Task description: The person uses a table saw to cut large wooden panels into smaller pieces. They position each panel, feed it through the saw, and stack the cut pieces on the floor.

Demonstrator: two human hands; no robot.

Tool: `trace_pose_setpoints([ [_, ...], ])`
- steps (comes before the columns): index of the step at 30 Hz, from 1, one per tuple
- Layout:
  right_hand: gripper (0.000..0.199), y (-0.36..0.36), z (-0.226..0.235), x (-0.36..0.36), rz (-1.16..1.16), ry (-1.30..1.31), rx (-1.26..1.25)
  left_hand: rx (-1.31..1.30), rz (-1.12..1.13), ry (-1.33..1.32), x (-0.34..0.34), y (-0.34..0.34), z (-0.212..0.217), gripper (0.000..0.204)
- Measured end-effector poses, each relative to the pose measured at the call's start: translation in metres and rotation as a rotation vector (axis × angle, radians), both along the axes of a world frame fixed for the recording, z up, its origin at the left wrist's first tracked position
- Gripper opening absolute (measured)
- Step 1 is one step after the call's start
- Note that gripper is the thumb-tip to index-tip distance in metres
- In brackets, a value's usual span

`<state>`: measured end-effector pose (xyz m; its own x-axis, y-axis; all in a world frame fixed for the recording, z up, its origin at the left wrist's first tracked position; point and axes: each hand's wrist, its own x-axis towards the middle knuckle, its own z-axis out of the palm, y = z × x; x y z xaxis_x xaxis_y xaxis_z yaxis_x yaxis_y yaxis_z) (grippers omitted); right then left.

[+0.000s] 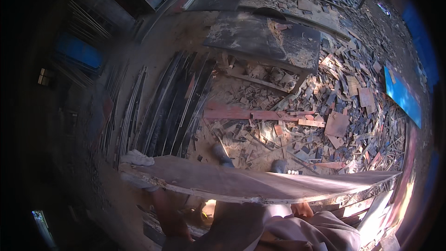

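**Gloved grip at the far end of a long board**

Gripping the left end of a wide plywood board (241, 183), the left hand (137, 158) in a pale glove curls over its ragged corner; the right hand (291, 172) shows only as fingertips hooked over the far edge near the middle, clasping the same board; the board lies level across the lower picture, held in front of the body above the ground, its right end tapering toward the bright side; beyond it two shoes (223, 154) stand on sawdust among scattered wood offcuts (334, 107); a stack of long dark strips (176, 102) lies to the left; a dusty sheet-topped bench (265, 37) stands farther off; a blue panel (402, 95) sits at the right.
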<state>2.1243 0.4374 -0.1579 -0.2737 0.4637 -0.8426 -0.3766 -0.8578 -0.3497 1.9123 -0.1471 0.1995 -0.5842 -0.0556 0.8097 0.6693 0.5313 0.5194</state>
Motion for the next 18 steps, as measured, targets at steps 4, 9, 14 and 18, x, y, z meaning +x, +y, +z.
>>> trace_pose_setpoints([
  [4, 0.078, -0.04, 0.036, -0.05, 0.032, 0.068, 0.103, 0.583, -0.047, -0.009, -0.048, -0.086, -0.04, 0.054],
  [9, 0.077, -0.12, 0.074, -0.127, 0.031, 0.171, 0.237, 1.274, -0.408, -0.136, -0.139, -0.261, -0.093, 0.054],
  [14, 0.075, -0.197, 0.132, -0.204, 0.059, 0.235, 0.334, 1.138, -0.472, -0.244, -0.238, -0.46, -0.167, 0.055],
  [18, 0.074, -0.267, 0.145, -0.242, -0.014, 0.257, 0.401, 0.564, 0.436, -0.178, -0.346, -0.455, -0.118, 0.068],
])
